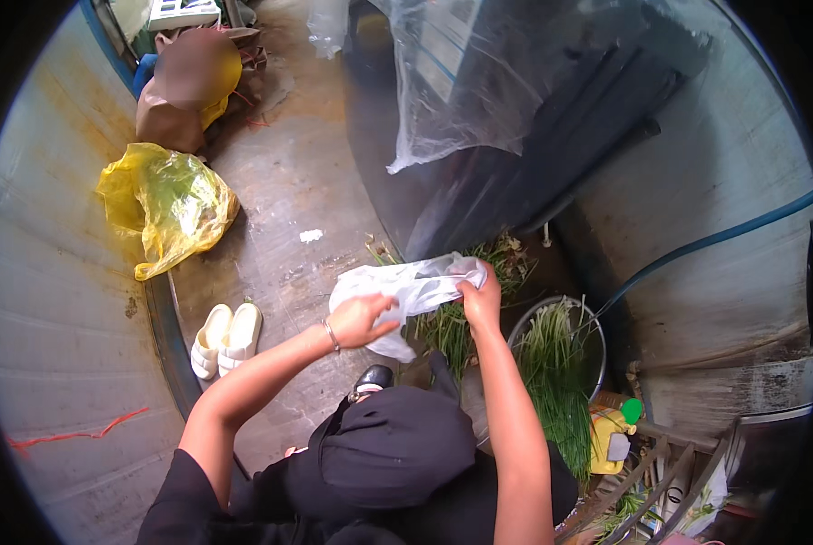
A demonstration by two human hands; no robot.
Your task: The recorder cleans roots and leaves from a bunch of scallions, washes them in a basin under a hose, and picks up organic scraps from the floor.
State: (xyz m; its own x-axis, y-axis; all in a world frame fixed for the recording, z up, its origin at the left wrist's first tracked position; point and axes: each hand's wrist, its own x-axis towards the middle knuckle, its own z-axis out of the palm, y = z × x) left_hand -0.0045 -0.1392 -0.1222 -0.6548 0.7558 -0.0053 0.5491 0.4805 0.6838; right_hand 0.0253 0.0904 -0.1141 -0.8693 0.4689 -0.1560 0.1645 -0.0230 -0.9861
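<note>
A thin white plastic bag (406, 286) is stretched out in front of me above the floor. My right hand (481, 293) grips its right end between thumb and fingers. Against the bag's lower left side is my left hand (364, 320), its fingers apart; a bracelet circles that wrist. Under and behind the bag, long green leafy stalks (447, 334) lie on the ground. To the right of my right forearm, a round metal basin (604, 340) holds more long green stalks (549, 368), which hang over its near side.
White slippers (239, 334) and a yellow plastic bag (185, 204) lie at left. A clear plastic sheet (467, 116) hangs ahead over a dark surface. A blue hose (706, 238) runs to the basin. A yellow jug (605, 439) and a wooden rack (645, 470) stand at lower right.
</note>
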